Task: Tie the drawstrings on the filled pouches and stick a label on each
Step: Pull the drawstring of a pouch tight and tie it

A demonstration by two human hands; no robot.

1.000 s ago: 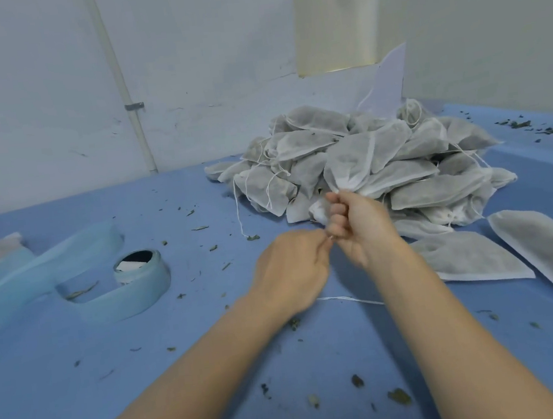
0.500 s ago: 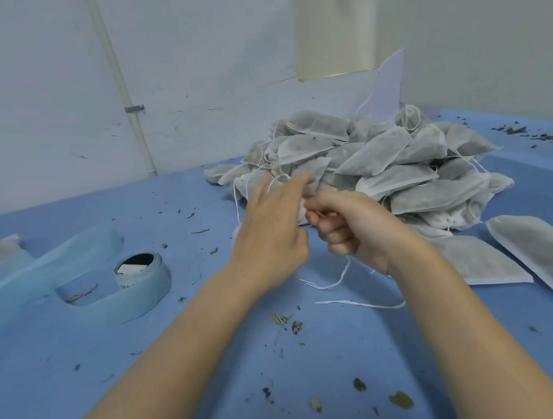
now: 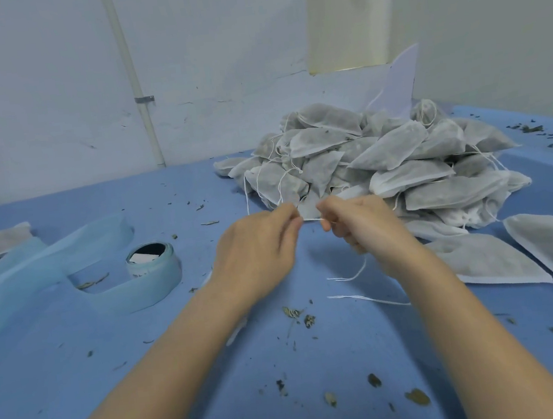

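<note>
Tape roll (image 3: 153,262) L of pouch pile (image 3: 384,166)

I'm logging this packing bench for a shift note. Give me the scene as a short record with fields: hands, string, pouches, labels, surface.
left hand: left hand pinches the thin white drawstring
right hand: right hand pinches its other end; string taut between them
pouches: heap of grey mesh filled pouches behind the hands; two flat grey pouches lie to the right
labels: pale blue label roll, strip unspooled leftward
surface: blue cloth-covered table, scattered dried leaf bits
</note>
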